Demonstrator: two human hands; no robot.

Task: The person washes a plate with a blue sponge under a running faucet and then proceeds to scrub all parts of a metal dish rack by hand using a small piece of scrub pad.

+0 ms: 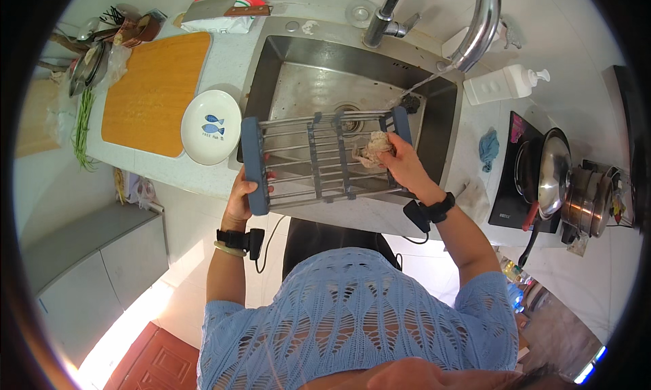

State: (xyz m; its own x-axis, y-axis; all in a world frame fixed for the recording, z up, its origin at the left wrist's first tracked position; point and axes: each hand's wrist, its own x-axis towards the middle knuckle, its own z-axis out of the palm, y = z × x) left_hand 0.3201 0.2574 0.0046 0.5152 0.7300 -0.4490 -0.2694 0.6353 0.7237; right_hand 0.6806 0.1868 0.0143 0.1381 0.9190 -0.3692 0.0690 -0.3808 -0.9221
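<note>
My left hand (240, 194) grips the blue-grey plastic end of a metal-barred sink drain rack (328, 158), its fingertips showing between the bars. The rack is held over the near part of a stainless steel sink (310, 80). Pinched in my right hand (407, 164) is a crumpled beige cloth (375, 148), against the bars near the rack's right end. A thin stream of water runs from the chrome faucet (478, 39) into the sink's right side. Behind the rack's right end sits a dark scouring pad (410, 104), partly hidden.
Left of the sink are a fish-print plate (211, 128), a wooden cutting board (152, 95), green beans (83, 131) and a cleaver (224, 10). To the right stand a white pump bottle (503, 85), a blue rag (489, 150) and a black cooktop (519, 186) with a lidded pan (553, 171).
</note>
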